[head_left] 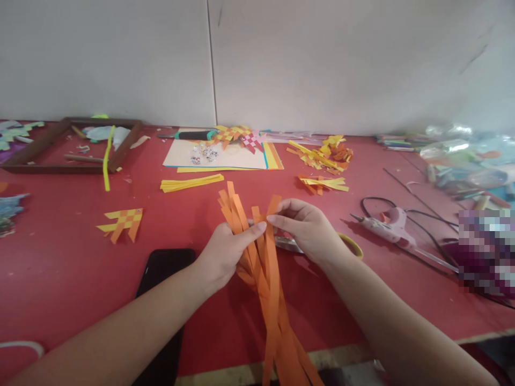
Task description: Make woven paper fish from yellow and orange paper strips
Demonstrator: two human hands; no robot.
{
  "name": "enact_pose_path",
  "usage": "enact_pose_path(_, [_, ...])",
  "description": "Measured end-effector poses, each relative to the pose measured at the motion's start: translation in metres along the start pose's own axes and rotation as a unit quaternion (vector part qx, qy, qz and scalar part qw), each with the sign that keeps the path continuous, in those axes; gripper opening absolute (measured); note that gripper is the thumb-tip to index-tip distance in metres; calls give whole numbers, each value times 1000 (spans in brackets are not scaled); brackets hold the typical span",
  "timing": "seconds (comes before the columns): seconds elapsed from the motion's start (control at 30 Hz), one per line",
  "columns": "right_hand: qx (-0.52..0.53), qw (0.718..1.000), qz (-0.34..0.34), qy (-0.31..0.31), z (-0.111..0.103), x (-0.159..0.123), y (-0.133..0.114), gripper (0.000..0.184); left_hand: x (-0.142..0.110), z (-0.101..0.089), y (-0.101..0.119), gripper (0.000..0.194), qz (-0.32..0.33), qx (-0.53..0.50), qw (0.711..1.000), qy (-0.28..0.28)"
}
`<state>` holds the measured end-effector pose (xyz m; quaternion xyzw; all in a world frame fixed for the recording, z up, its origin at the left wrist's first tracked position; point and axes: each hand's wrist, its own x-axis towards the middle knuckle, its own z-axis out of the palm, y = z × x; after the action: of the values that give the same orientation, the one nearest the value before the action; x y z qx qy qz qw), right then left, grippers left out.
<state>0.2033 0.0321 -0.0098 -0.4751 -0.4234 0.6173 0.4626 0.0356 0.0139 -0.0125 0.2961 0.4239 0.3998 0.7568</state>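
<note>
A bundle of long orange paper strips [261, 279] hangs from my hands past the front edge of the red table. My left hand [231, 246] is closed around the bundle, thumb pressed on top. Between thumb and fingers, my right hand [301, 225] pinches the top of one strip beside the others. Scissors with a yellow handle [354, 245] lie partly hidden beneath my right hand. To the left rests a woven yellow and orange paper fish [125, 222]. Behind the hands is a flat stack of yellow strips [192, 183].
A black phone [167, 262] lies under my left forearm. On the right are a glue gun [388, 228] and its cable. Card sheets [217, 155], paper scraps [325, 155] and a brown frame [56, 168] sit toward the wall. Plastic bags [466, 161] lie far right.
</note>
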Motion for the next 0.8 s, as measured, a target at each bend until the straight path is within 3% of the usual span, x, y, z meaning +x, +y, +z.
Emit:
enact_pose_path(0.1, [-16,1000,-3,2,0,0,0,27,1,-1,-1,25,5,6,1000,-4])
enact_pose_path(0.2, [-31,1000,-4,-2,0,-2,-2,27,2,-1,-2,24,10,8,1000,28])
enact_pose_path(0.4, [-111,991,40,-67,5,-9,-12,26,4,-2,-2,25,46,-7,995,91])
enact_pose_path(0.8, [-199,980,12,-12,3,-8,-8,33,4,-6,-6,33,97,172,975,98])
